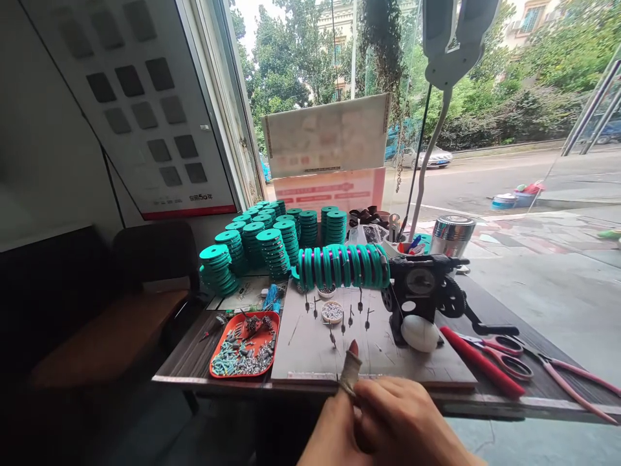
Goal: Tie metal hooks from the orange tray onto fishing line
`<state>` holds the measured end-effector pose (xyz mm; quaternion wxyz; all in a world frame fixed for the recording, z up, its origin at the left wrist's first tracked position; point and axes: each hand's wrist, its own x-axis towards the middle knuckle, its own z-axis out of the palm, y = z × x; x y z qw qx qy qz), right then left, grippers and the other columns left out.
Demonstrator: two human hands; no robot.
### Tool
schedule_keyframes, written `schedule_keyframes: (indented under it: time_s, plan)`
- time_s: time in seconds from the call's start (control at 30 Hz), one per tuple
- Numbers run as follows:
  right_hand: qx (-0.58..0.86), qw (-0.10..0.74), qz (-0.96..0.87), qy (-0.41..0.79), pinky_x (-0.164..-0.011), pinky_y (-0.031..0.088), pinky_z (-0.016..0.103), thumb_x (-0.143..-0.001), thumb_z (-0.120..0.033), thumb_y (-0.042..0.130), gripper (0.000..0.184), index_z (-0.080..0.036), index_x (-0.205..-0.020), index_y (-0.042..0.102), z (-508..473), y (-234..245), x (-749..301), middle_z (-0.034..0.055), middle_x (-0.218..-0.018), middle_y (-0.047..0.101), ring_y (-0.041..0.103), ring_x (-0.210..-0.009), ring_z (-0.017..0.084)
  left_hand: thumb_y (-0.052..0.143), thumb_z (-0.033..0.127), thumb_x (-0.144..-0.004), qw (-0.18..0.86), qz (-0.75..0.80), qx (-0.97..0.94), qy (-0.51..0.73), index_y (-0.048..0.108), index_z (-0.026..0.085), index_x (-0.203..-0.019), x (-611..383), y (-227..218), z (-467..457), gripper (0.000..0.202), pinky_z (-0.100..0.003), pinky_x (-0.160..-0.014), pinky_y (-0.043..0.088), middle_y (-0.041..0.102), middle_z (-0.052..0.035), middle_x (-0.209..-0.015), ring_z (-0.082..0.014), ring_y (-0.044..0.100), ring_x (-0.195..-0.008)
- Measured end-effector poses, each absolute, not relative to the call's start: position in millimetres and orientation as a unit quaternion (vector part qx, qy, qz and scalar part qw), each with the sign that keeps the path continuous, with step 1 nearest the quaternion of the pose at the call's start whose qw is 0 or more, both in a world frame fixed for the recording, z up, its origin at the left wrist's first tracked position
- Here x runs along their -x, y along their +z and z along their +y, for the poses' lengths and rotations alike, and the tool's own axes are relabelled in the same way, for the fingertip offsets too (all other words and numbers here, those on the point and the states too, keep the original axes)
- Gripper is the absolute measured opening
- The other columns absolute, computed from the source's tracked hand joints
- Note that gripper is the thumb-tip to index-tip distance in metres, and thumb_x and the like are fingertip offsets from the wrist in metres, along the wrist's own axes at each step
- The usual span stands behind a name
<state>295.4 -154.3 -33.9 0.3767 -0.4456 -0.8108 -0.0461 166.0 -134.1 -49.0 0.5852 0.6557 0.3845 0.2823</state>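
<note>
My left hand point(334, 424) is at the front edge of the table with one finger stretched upward, a beige wrap point(350, 374) around it. The rest of its fingers are hidden. Coming from the right, my right hand point(405, 414) is closed, pinching at the lower end of that wrap. Just beyond the hands lies a pale board point(301, 349). Several small dark pieces on thin lines point(343, 320) hang in front of a row of teal spools point(342, 266), which is mounted on a black hand-crank winder point(420, 285). A round dish of small beads point(332, 312) sits behind them.
An orange tray point(213, 366) of small parts is at left, with stacked teal spools point(272, 249) behind. At right lie a red strip point(480, 362), scissors point(509, 362) and pink-handled pliers point(577, 388). A white egg-shaped object point(420, 334) sits by the winder.
</note>
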Motion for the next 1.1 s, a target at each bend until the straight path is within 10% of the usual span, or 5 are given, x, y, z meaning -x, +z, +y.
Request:
schedule_keyframes:
  time_s: [0.17, 0.33, 0.67, 0.8, 1.1]
  plan:
    - [0.492, 0.384, -0.770, 0.134, -0.053, 0.045, 0.019, -0.089, -0.023, 0.043, 0.015, -0.020, -0.083, 0.057, -162, -31, -308, -0.0006, -0.067, 0.067, 0.063, -0.057, 0.013, 0.076, 0.040, -0.058, 0.714, 0.240, -0.481, 0.450, 0.067, 0.018, -0.090, -154, -61, -129, 0.040, -0.011, -0.036, 0.027, 0.054, 0.0060, -0.046, -0.0009, 0.034, -0.036]
    - [0.473, 0.411, -0.758, 0.182, -0.059, 0.048, 0.020, -0.087, -0.018, 0.043, 0.014, -0.021, -0.090, 0.056, -170, -32, -310, -0.0006, -0.074, 0.069, 0.065, -0.063, 0.014, 0.075, 0.034, -0.065, 0.672, 0.230, -0.464, 0.529, 0.044, 0.026, -0.129, -153, -63, -137, 0.072, -0.013, -0.040, 0.040, 0.062, 0.0040, -0.052, -0.0057, 0.052, -0.041]
    - [0.431, 0.384, -0.759, 0.301, -0.057, 0.051, 0.018, -0.085, -0.018, 0.050, 0.021, -0.023, -0.091, 0.069, -165, 0, -317, -0.0002, -0.074, 0.071, 0.066, -0.064, 0.015, 0.083, 0.025, -0.052, 0.864, 0.127, -0.394, 0.288, 0.024, 0.040, -0.136, -144, -41, -144, 0.104, -0.008, -0.037, 0.035, 0.070, -0.0044, -0.090, 0.0025, 0.045, -0.036]
    - [0.403, 0.288, -0.786, 0.369, -0.055, 0.045, 0.011, -0.078, -0.001, 0.054, 0.028, -0.023, -0.085, 0.069, -169, 19, -322, -0.0058, -0.067, 0.065, 0.059, -0.059, 0.009, 0.082, 0.033, -0.054, 0.873, 0.104, -0.386, 0.280, 0.024, 0.035, -0.137, -146, -48, -149, 0.101, -0.015, -0.051, 0.041, 0.068, -0.0012, -0.071, -0.0047, 0.054, -0.048]
    - [0.403, 0.201, -0.786, 0.424, -0.039, 0.021, 0.013, -0.063, 0.013, 0.049, 0.029, -0.016, -0.057, 0.048, -173, 33, -325, -0.0105, -0.052, 0.035, 0.029, -0.046, 0.004, 0.081, 0.036, -0.053, 0.889, 0.093, -0.391, 0.219, 0.038, 0.034, -0.132, -146, -60, -145, 0.089, -0.011, -0.035, 0.020, 0.044, 0.0113, -0.039, 0.0009, 0.023, -0.027]
